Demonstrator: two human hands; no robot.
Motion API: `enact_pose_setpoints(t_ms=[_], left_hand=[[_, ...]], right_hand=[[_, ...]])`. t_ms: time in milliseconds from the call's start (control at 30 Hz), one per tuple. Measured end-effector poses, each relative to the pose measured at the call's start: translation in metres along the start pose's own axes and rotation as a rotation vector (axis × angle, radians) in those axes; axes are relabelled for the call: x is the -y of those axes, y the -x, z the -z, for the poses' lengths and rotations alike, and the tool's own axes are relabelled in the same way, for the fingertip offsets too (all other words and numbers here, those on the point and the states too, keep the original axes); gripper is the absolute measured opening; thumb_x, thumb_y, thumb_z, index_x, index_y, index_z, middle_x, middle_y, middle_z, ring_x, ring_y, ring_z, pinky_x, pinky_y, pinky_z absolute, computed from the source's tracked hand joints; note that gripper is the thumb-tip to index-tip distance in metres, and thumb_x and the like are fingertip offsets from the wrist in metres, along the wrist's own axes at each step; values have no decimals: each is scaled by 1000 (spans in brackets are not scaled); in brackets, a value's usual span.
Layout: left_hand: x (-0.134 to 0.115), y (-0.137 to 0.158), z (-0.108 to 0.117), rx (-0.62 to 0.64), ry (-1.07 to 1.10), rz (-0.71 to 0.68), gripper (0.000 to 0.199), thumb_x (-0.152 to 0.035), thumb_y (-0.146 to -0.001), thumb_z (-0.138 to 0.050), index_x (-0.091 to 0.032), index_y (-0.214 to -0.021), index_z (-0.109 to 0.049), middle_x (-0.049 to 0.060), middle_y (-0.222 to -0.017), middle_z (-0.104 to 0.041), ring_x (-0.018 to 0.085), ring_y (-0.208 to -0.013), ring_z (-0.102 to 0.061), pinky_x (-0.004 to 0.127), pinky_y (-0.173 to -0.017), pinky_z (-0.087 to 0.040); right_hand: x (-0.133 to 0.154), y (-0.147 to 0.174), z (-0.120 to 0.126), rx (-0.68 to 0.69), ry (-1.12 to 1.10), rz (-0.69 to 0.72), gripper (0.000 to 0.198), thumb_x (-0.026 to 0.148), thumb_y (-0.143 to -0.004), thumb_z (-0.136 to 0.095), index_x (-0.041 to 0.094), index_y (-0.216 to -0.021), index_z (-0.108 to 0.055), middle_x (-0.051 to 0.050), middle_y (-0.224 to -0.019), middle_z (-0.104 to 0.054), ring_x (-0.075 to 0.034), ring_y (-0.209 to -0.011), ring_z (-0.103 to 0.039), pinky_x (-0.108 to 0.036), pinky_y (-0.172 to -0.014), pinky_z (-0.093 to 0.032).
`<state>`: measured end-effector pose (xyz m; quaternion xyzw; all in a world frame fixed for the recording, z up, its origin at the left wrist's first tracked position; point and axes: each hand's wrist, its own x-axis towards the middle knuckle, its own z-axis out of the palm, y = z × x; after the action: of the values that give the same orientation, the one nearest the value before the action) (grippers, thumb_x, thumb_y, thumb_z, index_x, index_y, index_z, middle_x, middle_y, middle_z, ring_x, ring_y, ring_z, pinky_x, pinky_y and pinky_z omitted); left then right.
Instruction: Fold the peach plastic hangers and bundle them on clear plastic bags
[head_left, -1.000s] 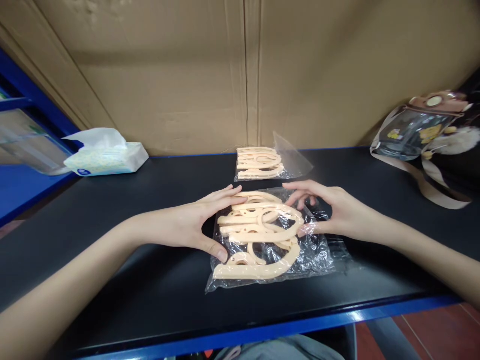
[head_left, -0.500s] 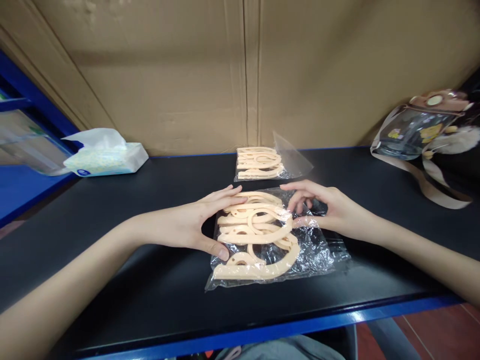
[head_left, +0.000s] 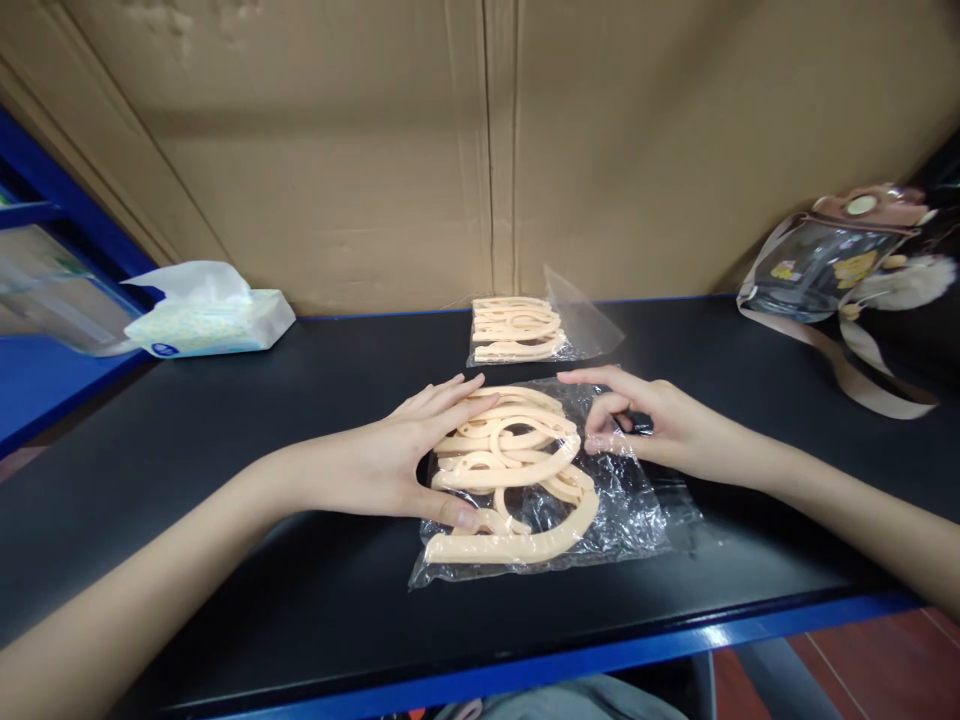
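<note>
A clear plastic bag (head_left: 630, 510) lies flat on the black table in front of me. Several cream plastic hangers (head_left: 551, 545), which look like folding ones, are stacked inside it. My left hand (head_left: 390, 450) rests on the bag's left side, fingers spread and thumb apart, pressing over the hangers. On the right, my right hand (head_left: 637, 415) pinches the bag's film between thumb and curled fingers, while its index finger stretches out along the far edge. Behind, close to the back wall, sits a second clear bag (head_left: 585, 315) with similar cream hangers (head_left: 517, 325).
A tissue pack (head_left: 217, 325) stands at the back left near a blue shelf frame (head_left: 82, 235). At the right back is a clear bottle (head_left: 817, 265) with a beige strap (head_left: 885, 400) trailing on the table. Cardboard (head_left: 337, 150) walls off the back; a blue edge (head_left: 525, 665) runs along the front.
My right thumb and curled fingers have closed together on the bag's film. My left hand stays spread on the bag, its thumb slightly further right. The bags have barely moved.
</note>
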<state>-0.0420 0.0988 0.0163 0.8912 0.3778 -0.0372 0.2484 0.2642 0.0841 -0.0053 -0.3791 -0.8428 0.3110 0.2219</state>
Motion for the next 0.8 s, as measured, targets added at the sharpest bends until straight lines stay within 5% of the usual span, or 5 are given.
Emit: enact_pose_setpoints(t_ms=[267, 533, 800], left_hand=[[-25, -6, -13, -107, -128, -159, 87, -68, -86, -48, -34, -154, -6, 3, -162, -8, 30, -148, -3, 56, -118, 2], [-48, -17, -26, -205, -173, -330, 71, -62, -90, -47, -24, -149, -33, 8, -158, -26, 30, -146, -18, 49, -118, -18], [-54, -36, -35, -276, -224, -391, 79, -67, -84, -52, -18, -146, -39, 10, -156, -30, 28, -146, -21, 46, -119, -16]], right_hand=[[-27, 9, 32, -245, 264, -270, 62, 53, -83, -60, 19, -133, -47, 2, -69, -62, -16, -59, -56, -29, -56, -43], [-16, 5, 18, -65, -241, -345, 73, 42, -81, -65, 18, -142, -32, 4, -63, -60, -14, -57, -52, -25, -51, -40], [-2, -1, 10, -254, -517, -223, 61, 28, -85, -64, 20, -139, -38, 7, -55, -57, -9, -48, -49, -23, -50, -42]])
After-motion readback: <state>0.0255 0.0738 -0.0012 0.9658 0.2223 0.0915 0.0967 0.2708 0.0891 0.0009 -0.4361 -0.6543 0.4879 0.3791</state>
